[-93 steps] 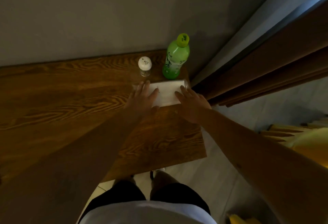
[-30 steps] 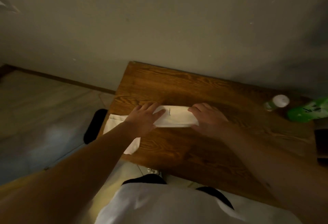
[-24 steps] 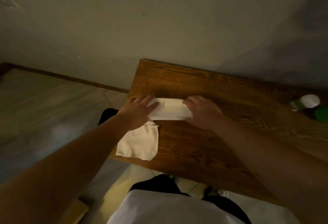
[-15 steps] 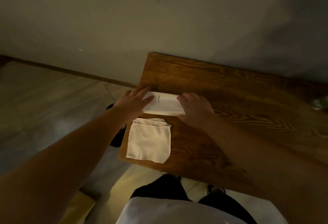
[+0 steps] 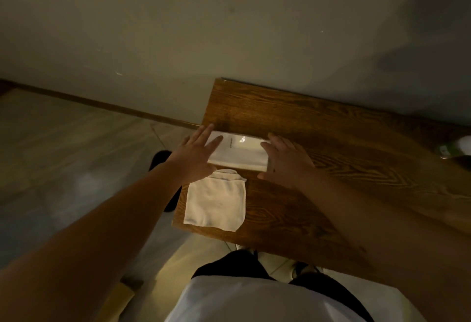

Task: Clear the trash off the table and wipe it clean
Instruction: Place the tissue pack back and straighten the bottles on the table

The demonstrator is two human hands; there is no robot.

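Between flat hands (image 5: pixel 196 158) on the table (image 5: pixel 318 148), white glossy pack (image 5: pixel 238 152), tiny dark print.

1. Wall (image 5: pixel 229 28): plain, pale grey-beige, unlit; a few small marks; a soft dark shadow patch toward the upper right.
2. Baseboard (image 5: pixel 102 103): thin brown strip running diagonally where wall meets floor.
3. Floor (image 5: pixel 63 156): large pale tiles, faint grout lines, dull sheen.
4. Counter (image 5: pixel 331 143): dark brown wood with strong grain, long edge against the wall, its left end and near corner in view.
5. Light: dim and warm overall; a yellowish patch on the floor below the counter's near edge.
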